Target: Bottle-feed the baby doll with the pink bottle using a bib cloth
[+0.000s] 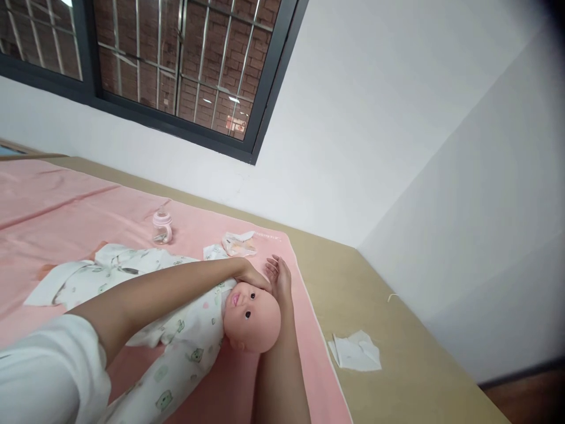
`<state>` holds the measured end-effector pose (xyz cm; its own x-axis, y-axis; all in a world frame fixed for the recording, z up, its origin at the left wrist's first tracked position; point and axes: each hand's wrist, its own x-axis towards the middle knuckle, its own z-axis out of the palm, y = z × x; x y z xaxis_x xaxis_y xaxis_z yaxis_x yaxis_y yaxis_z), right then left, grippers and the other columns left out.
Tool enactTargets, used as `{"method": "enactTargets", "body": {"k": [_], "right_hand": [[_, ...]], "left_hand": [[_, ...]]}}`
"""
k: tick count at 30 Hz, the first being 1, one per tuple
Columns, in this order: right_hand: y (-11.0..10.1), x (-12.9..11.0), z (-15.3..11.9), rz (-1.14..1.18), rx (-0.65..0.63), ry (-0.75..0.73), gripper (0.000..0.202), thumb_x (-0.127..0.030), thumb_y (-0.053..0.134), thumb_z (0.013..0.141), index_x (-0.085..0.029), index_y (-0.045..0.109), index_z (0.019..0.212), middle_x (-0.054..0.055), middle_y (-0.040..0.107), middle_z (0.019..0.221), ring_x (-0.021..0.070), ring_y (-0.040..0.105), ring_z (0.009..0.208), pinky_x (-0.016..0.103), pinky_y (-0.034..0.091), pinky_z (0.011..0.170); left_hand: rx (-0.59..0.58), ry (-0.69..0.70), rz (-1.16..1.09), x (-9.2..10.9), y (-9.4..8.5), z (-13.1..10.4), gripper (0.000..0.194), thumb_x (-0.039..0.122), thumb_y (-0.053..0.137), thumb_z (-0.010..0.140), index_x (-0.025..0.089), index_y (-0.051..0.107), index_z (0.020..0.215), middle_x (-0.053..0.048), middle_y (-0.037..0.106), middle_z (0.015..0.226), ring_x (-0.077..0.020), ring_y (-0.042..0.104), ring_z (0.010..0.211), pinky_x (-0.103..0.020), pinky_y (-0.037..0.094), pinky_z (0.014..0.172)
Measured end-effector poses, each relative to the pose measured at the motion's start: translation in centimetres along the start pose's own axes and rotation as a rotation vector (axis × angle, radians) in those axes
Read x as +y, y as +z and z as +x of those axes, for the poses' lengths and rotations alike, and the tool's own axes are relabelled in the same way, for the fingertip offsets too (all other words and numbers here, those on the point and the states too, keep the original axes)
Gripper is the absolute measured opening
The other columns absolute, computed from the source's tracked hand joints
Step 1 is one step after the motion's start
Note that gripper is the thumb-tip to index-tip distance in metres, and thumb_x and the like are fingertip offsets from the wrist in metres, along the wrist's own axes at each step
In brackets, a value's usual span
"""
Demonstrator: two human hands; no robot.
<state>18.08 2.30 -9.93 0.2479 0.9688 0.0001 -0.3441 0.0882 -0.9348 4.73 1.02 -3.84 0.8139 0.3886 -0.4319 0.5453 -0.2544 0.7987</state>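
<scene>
Left hand (256,277) curves past the doll's head, fingers partly hidden, grip cannot be told; right hand (281,279) half-open, visibly empty; doll (205,321), lower centre, already clothed, head apparently against right forearm, body not yet off pink sheet (66,203).

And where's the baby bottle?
In the head view, the baby bottle stands left of centre on the pink sheet, just beyond the doll.

Even light brightens the smooth white wall (353,112); glints dot the grey-framed glass window (220,82). Shadow darkens the pink cloth mat (232,383) beside the bald plastic doll (256,321). Blackness blurs the upper right corner.
</scene>
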Motion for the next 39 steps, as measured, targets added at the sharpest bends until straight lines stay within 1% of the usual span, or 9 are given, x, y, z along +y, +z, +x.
{"method": "enactTargets", "body": {"k": [4, 11, 14, 17, 20, 23, 28, 33, 39], "right_hand": [[-0.5, 0.3, 0.1, 0.104, -0.064, 0.036, 0.034, -0.045, 0.061, 0.077, -0.02, 0.062, 0.099, 0.002, 0.069, 0.088, 0.0094, 0.063, 0.071, 0.019, 0.052, 0.067], [-0.4, 0.6, 0.1, 0.103, -0.112, 0.078, 0.037, -0.048, 0.065, 0.074, -0.021, 0.062, 0.099, 0.002, 0.07, 0.088, 0.0103, 0.064, 0.072, 0.022, 0.053, 0.067], [-0.5, 0.7, 0.2, 0.089, -0.147, 0.06, 0.04, -0.049, 0.068, 0.071, -0.02, 0.062, 0.098, 0.002, 0.07, 0.087, 0.0115, 0.065, 0.074, 0.022, 0.053, 0.067], [-0.7, 0.8, 0.4, 0.08, -0.189, 0.065, 0.041, -0.049, 0.069, 0.07, -0.02, 0.062, 0.099, 0.002, 0.07, 0.086, 0.0128, 0.066, 0.073, 0.023, 0.053, 0.063], [-0.9, 0.9, 0.6, 0.084, -0.199, 0.088, 0.039, -0.047, 0.069, 0.071, -0.02, 0.062, 0.1, 0.002, 0.07, 0.088, 0.0119, 0.066, 0.073, 0.023, 0.054, 0.064], [-1.0, 1.1, 0.9, 0.086, -0.197, 0.095, 0.039, -0.047, 0.068, 0.072, -0.021, 0.063, 0.101, 0.002, 0.07, 0.09, 0.0116, 0.066, 0.074, 0.023, 0.055, 0.066], [-0.7, 1.1, 0.8, 0.069, -0.174, 0.088, 0.038, -0.047, 0.069, 0.071, -0.02, 0.063, 0.098, 0.002, 0.07, 0.088, 0.0123, 0.066, 0.073, 0.024, 0.055, 0.066], [-0.5, 1.1, 0.6, 0.041, -0.177, 0.077, 0.039, -0.047, 0.068, 0.071, -0.02, 0.063, 0.098, 0.003, 0.07, 0.088, 0.0128, 0.066, 0.073, 0.026, 0.055, 0.068], [-0.7, 1.1, 0.3, 0.027, -0.197, 0.064, 0.042, -0.05, 0.067, 0.072, -0.019, 0.062, 0.101, 0.004, 0.07, 0.091, 0.013, 0.066, 0.077, 0.027, 0.055, 0.073]], "left_hand": [[-0.093, -0.124, 0.008, -0.1, 0.4, 0.7, 0.027, 0.035, 0.045, 0.077, 0.017, 0.064, 0.084, -0.004, 0.068, 0.072, -0.0221, 0.065, 0.074, -0.037, 0.054, 0.073], [-0.016, -0.076, 0.118, 0.2, -0.5, 0.2, 0.035, 0.041, 0.04, 0.084, 0.017, 0.066, 0.084, -0.004, 0.069, 0.078, -0.0185, 0.065, 0.075, -0.032, 0.054, 0.072], [0.102, -0.005, 0.225, 0.4, -1.7, -0.6, 0.026, 0.032, 0.047, 0.082, 0.017, 0.067, 0.091, -0.004, 0.069, 0.084, -0.0162, 0.064, 0.077, -0.028, 0.053, 0.073], [0.295, 0.045, 0.369, 0.6, -2.8, -1.7, 0.025, 0.022, 0.05, 0.081, 0.015, 0.066, 0.099, -0.006, 0.07, 0.093, -0.0163, 0.064, 0.083, -0.027, 0.05, 0.078], [0.484, 0.052, 0.519, 0.7, -3.6, -3.3, 0.03, 0.021, 0.05, 0.082, 0.013, 0.066, 0.105, -0.01, 0.068, 0.105, -0.0194, 0.062, 0.092, -0.029, 0.047, 0.084], [0.614, 0.05, 0.639, 0.6, -4.1, -5.2, 0.031, 0.023, 0.048, 0.084, 0.015, 0.068, 0.108, -0.009, 0.067, 0.11, -0.0197, 0.062, 0.096, -0.028, 0.045, 0.087], [0.799, -0.036, 0.818, -0.9, -4.6, -7.7, 0.036, 0.028, 0.048, 0.084, 0.015, 0.069, 0.112, -0.013, 0.05, 0.137, -0.0328, 0.044, 0.122, -0.043, 0.035, 0.103], [0.736, -0.181, 0.904, -3.1, -5.3, -7.7, 0.038, 0.031, 0.053, 0.082, 0.022, 0.067, 0.116, -0.007, 0.033, 0.152, -0.0384, 0.026, 0.136, -0.052, 0.028, 0.106], [0.65, -0.289, 0.892, -4.2, -6.4, -6.1, 0.055, 0.031, 0.059, 0.077, 0.025, 0.054, 0.131, -0.006, 0.028, 0.154, -0.0404, 0.023, 0.138, -0.054, 0.031, 0.105]]}}
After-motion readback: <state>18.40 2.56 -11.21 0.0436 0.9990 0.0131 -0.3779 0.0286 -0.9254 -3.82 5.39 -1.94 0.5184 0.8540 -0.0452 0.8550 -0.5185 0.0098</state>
